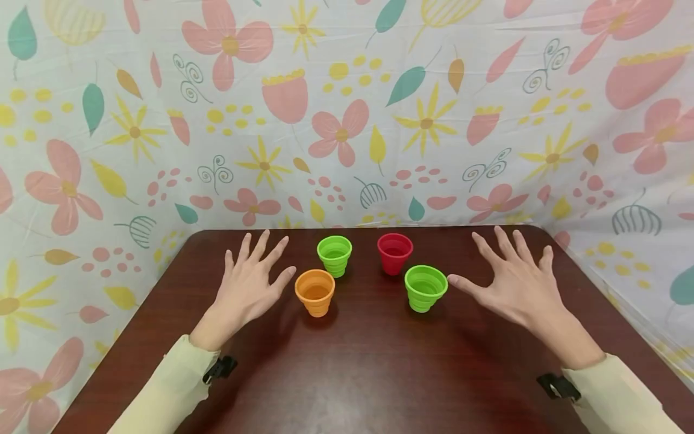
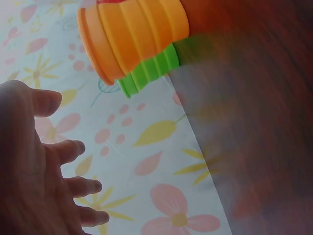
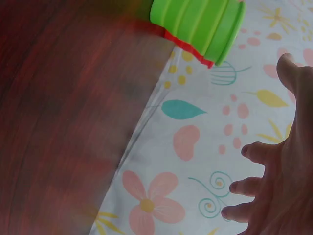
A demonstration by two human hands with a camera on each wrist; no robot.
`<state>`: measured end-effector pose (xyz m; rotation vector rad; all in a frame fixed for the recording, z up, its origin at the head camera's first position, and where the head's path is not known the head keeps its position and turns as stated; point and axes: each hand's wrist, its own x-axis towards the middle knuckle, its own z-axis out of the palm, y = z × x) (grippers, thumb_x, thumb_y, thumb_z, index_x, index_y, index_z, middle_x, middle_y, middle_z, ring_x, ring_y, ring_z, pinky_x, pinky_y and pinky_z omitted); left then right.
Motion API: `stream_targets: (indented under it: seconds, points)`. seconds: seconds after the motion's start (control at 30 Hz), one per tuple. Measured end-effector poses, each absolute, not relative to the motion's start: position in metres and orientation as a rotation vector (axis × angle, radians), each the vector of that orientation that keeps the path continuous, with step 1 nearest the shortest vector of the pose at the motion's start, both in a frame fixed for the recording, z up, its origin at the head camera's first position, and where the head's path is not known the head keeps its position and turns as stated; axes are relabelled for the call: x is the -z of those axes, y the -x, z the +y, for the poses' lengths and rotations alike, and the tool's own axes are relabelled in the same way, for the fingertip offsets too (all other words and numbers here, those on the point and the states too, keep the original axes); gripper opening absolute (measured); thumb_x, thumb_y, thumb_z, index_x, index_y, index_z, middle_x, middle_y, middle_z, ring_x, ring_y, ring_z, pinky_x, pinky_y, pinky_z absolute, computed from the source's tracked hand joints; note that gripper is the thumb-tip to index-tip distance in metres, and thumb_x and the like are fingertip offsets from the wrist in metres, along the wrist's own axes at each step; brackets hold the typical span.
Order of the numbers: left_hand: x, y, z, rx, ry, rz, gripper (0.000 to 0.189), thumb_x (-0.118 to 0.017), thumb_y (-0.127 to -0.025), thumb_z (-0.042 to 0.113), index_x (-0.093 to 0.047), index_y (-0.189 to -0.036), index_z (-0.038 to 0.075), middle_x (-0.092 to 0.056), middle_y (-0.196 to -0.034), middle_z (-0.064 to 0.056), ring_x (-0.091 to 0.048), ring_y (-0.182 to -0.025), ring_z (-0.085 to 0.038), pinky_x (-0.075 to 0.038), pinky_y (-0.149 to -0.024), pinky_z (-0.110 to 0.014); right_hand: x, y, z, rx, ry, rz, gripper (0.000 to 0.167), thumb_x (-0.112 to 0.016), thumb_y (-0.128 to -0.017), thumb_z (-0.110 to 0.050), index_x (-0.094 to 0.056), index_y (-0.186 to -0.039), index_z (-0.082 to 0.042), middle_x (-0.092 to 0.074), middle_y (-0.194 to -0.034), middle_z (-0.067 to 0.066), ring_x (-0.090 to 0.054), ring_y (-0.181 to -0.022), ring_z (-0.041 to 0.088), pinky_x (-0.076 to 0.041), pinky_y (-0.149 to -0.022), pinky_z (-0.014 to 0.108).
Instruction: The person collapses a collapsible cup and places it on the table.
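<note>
Four collapsible cups would be a count, so by colour: an orange ribbed cup (image 1: 315,293) stands upright at the front left, with a green cup (image 1: 334,256) behind it. A red cup (image 1: 394,254) stands at the back right, and another green cup (image 1: 425,289) in front of it. My left hand (image 1: 246,289) is spread with nothing in it, its thumb beside the orange cup. Fingers likewise spread, my right hand (image 1: 517,286) holds nothing, and its thumb tip is right at the front green cup's rim. The left wrist view shows the orange cup (image 2: 134,36) beyond the thumb.
The cups stand on a dark brown, glossy wooden table (image 1: 347,374) with rounded far corners. A floral cloth (image 1: 341,169) hangs behind the table and along its sides. Both wrists carry black straps at pale sleeves (image 1: 179,380).
</note>
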<state>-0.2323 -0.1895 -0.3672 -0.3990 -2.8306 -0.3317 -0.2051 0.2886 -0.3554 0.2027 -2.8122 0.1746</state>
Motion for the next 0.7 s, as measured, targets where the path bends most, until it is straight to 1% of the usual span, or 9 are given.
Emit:
stream_targets:
  seconds: [0.33, 0.53, 0.7]
  points:
    - [0.36, 0.215, -0.187, 0.419, 0.426, -2.812, 0.073, -0.04, -0.105, 0.069, -0.032, -0.167, 0.033, -0.022, -0.173, -0.012, -0.007, -0.159, -0.045, -0.008, -0.119, -0.078, 0.358, 0.194, 0.284, -0.2, -0.222, -2.787, 0.104, -0.058, -0.087, -0.084, -0.039, -0.164, -0.017, -0.026, -0.167, 0.029, -0.015, -0.154, 0.053, 0.002, -0.113, 0.083]
    - [0.357, 0.207, -0.183, 0.43, 0.456, -2.786, 0.071, -0.043, -0.105, 0.068, -0.032, -0.167, 0.035, -0.024, -0.173, -0.011, -0.009, -0.159, -0.044, -0.009, -0.119, -0.077, 0.36, 0.189, 0.283, -0.219, -0.226, -2.779, 0.106, -0.06, -0.086, -0.084, -0.037, -0.165, -0.018, -0.025, -0.167, 0.029, -0.013, -0.155, 0.05, 0.003, -0.115, 0.081]
    - [0.357, 0.201, -0.176, 0.417, 0.488, -2.761, 0.071, -0.046, -0.104, 0.066, -0.034, -0.166, 0.034, -0.025, -0.172, -0.012, -0.012, -0.158, -0.044, -0.012, -0.119, -0.077, 0.361, 0.184, 0.281, -0.233, -0.236, -2.768, 0.111, -0.062, -0.084, -0.084, -0.034, -0.166, -0.016, -0.026, -0.167, 0.029, -0.014, -0.156, 0.049, 0.0, -0.115, 0.081]
